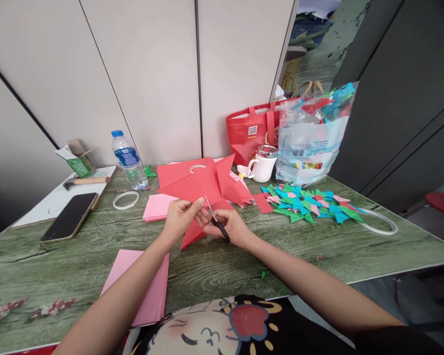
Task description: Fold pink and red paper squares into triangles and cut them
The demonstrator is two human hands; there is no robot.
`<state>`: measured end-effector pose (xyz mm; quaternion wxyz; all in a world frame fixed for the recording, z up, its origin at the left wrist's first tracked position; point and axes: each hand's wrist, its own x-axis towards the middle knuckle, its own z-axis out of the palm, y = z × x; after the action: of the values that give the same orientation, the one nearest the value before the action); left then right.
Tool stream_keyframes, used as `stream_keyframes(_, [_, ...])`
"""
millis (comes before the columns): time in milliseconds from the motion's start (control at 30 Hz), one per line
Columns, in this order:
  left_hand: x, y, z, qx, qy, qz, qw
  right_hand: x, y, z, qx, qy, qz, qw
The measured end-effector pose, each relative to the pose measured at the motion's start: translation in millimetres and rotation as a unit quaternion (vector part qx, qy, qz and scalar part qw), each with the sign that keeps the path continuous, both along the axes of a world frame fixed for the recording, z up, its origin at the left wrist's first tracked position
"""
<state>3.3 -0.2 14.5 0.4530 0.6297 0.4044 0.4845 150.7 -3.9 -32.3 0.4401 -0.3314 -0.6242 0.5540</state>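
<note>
My right hand (232, 227) grips a small pair of black-handled scissors (215, 218), blades pointing up and left into a folded red paper sheet (192, 231). My left hand (183, 216) pinches that red sheet by its edge just beside the blades. More large red sheets (196, 180) lie spread right behind my hands. A pink paper stack (153, 207) sits to the left of them.
Another pink stack (144, 286) lies near the table's front edge. A phone (70, 217), tape ring (126, 200), water bottle (129, 160) and hammer (85, 182) are at left. A white mug (261, 166), red bag (253, 130), plastic bag (313, 135) and folded coloured triangles (311, 203) are at right.
</note>
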Motion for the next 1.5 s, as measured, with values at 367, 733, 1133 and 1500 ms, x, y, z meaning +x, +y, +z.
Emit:
stream_keyframes(367, [0.4,0.7,-2.2,-0.026,0.031,-0.038,0.998,-1.1,-2.0,5.1,0.002,0.031,0.023,0.999])
stream_keyframes(733, [-7.3,6.6,-1.7,-0.029,0.027,0.028,0.999,0.7,-1.0,3.5,-0.01,0.009,0.012,1.0])
stream_keyframes(1133, [-4.7,3.2,2.2,-0.054,0.035,0.024,0.998,0.5,-0.3,2.1,-0.015,0.009,0.008,1.0])
stream_keyframes(1500, [-3.5,1.4,2.9,-0.063,0.036,0.036,0.997,0.4,-1.2,3.5,0.001,-0.008,0.014,1.0])
